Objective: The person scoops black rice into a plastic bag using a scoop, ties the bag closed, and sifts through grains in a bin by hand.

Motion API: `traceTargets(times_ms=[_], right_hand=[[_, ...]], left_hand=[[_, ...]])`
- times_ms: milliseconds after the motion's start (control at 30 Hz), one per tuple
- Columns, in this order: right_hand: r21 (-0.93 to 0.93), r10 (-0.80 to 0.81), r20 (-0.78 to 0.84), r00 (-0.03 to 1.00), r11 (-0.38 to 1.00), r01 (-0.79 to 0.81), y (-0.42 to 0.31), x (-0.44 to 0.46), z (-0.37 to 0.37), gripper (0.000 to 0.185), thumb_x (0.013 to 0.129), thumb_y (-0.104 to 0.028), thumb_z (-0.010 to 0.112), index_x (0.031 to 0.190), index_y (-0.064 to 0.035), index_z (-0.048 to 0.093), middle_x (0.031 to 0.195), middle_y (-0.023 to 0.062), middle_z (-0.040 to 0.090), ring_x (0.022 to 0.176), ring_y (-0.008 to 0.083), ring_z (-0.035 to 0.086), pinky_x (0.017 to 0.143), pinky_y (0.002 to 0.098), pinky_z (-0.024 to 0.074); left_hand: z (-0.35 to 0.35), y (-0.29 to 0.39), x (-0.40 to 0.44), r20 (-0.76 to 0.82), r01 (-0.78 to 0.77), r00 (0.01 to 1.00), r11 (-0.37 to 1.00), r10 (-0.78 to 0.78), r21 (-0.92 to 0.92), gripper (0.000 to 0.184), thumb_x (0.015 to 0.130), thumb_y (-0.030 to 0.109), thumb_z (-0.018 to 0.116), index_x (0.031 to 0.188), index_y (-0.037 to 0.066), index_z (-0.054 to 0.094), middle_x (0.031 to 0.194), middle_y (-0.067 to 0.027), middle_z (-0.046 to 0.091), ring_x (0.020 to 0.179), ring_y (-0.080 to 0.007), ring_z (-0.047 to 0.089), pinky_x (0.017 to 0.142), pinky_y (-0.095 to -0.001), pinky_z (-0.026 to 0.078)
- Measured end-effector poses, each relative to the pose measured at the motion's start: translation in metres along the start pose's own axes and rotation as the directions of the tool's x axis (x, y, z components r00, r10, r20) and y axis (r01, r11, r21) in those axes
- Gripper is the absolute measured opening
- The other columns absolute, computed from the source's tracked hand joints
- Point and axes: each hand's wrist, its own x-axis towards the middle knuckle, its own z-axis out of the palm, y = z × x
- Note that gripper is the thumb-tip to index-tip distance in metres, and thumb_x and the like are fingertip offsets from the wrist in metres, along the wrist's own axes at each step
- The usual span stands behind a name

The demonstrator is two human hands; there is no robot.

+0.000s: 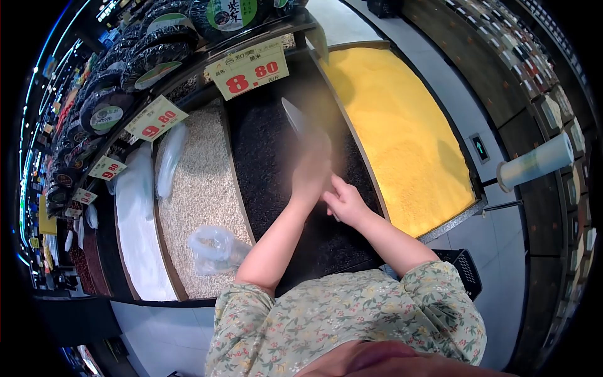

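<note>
Over the bin of black rice (264, 169) my two hands are close together. A blurred patch hides much of this spot. My left hand (312, 173) lies beside a scoop, its fingers smeared and unclear. The scoop (294, 116) shows only a thin, pale, curved edge above that hand, pointing up and left. My right hand (345, 201) is closed just to the right, with a short piece of what looks like the scoop's handle below its fingers. A clear plastic bag (217, 248) rests on the pale grain in the bin to the left.
Yellow grain (396, 138) fills the bin on the right. Pale grain (198, 163) and white grain (141, 239) lie leftward. A price sign (248, 69) hangs above the black rice, under wrapped packages. A bag roll (537, 162) and a black basket (461, 270) are at right.
</note>
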Motion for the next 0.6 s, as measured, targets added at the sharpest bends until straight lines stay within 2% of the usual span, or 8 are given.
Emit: traceTargets(times_ms=[33, 67, 167, 233, 300, 367, 567, 600], right_hand=[[-0.086, -0.032, 0.056, 0.998, 0.996, 0.037, -0.005, -0.003, 0.001, 0.059, 0.090, -0.011, 0.053, 0.142, -0.0034, 0.027, 0.077, 0.0061, 0.059, 0.055, 0.0107, 0.056, 0.050, 0.0237, 0.0463], [-0.312, -0.321, 0.004, 0.947, 0.899, 0.306, 0.006, -0.001, 0.000, 0.050, 0.090, -0.012, 0.053, 0.136, -0.0011, 0.037, 0.073, 0.0058, 0.058, 0.061, 0.0108, 0.058, 0.056, 0.0244, 0.0481], [-0.037, -0.304, -0.111, 0.946, 0.953, 0.302, 0.013, 0.023, -0.032, 0.032, 0.091, -0.016, 0.051, 0.119, 0.0000, 0.055, 0.079, 0.0081, 0.062, 0.069, 0.0112, 0.060, 0.062, 0.0257, 0.0485], [-0.292, -0.437, -0.288, 0.852, 0.888, 0.356, 0.026, 0.074, -0.060, 0.034, 0.091, -0.018, 0.051, 0.119, 0.0004, 0.056, 0.095, 0.0150, 0.064, 0.084, 0.0204, 0.063, 0.074, 0.0302, 0.0506], [-0.634, -0.504, -0.268, 0.821, 0.734, 0.244, 0.027, 0.125, -0.081, 0.045, 0.089, -0.026, 0.055, 0.125, 0.0005, 0.051, 0.119, 0.0209, 0.057, 0.114, 0.0324, 0.053, 0.097, 0.0384, 0.0415], [-0.809, -0.514, -0.166, 0.842, 0.559, 0.181, 0.044, 0.181, -0.097, 0.056, 0.090, -0.032, 0.053, 0.131, 0.0044, 0.042, 0.136, 0.0232, 0.042, 0.128, 0.0347, 0.038, 0.106, 0.0406, 0.0325], [-0.933, -0.360, -0.154, 0.920, 0.360, -0.016, 0.041, 0.260, -0.105, 0.072, 0.089, -0.048, 0.046, 0.136, 0.0046, 0.034, 0.144, 0.0209, 0.032, 0.134, 0.0343, 0.029, 0.107, 0.0412, 0.0316], [-0.909, -0.330, -0.188, 0.925, 0.416, -0.037, 0.043, 0.267, -0.102, 0.074, 0.089, -0.052, 0.043, 0.136, 0.0048, 0.034, 0.144, 0.0200, 0.033, 0.134, 0.0334, 0.029, 0.108, 0.0414, 0.0293]], left_hand=[[-0.001, -0.003, -0.006, -0.044, 0.034, 0.998, 0.998, -0.037, -0.059, 0.031, 0.093, 0.008, 0.051, 0.121, -0.003, 0.053, 0.115, -0.0086, 0.060, 0.105, -0.0144, 0.056, 0.091, -0.0280, 0.042], [-0.009, -0.005, -0.014, -0.052, 0.004, 0.999, 0.989, -0.012, -0.148, 0.027, 0.092, 0.007, 0.053, 0.117, -0.002, 0.056, 0.112, -0.0081, 0.061, 0.101, -0.0135, 0.057, 0.089, -0.0274, 0.044], [-0.029, 0.028, -0.034, -0.019, -0.067, 0.998, 0.907, 0.065, -0.416, 0.026, 0.092, 0.009, 0.054, 0.116, 0.000, 0.057, 0.115, -0.0102, 0.060, 0.105, -0.0185, 0.058, 0.091, -0.0366, 0.046], [-0.045, 0.033, -0.044, -0.020, -0.060, 0.998, 0.890, 0.058, -0.452, 0.026, 0.092, 0.008, 0.053, 0.117, 0.001, 0.057, 0.118, -0.0120, 0.059, 0.110, -0.0213, 0.057, 0.094, -0.0405, 0.046], [-0.054, 0.030, -0.052, -0.031, -0.082, 0.997, 0.880, 0.076, -0.468, 0.027, 0.092, 0.008, 0.053, 0.117, 0.000, 0.057, 0.121, -0.0144, 0.058, 0.112, -0.0238, 0.056, 0.095, -0.0423, 0.045], [-0.060, 0.025, -0.063, -0.032, -0.058, 0.998, 0.855, 0.048, -0.515, 0.027, 0.091, 0.008, 0.053, 0.117, -0.001, 0.056, 0.121, -0.0164, 0.058, 0.112, -0.0260, 0.056, 0.095, -0.0446, 0.046], [-0.068, 0.032, -0.087, -0.030, 0.015, 0.999, 0.873, -0.034, -0.488, 0.029, 0.089, 0.009, 0.055, 0.115, -0.004, 0.056, 0.120, -0.0208, 0.057, 0.114, -0.0304, 0.055, 0.096, -0.0475, 0.045], [-0.070, 0.034, -0.089, -0.026, 0.006, 0.999, 0.863, -0.022, -0.505, 0.027, 0.090, 0.007, 0.055, 0.114, -0.003, 0.058, 0.118, -0.0176, 0.059, 0.111, -0.0271, 0.057, 0.096, -0.0440, 0.045]])
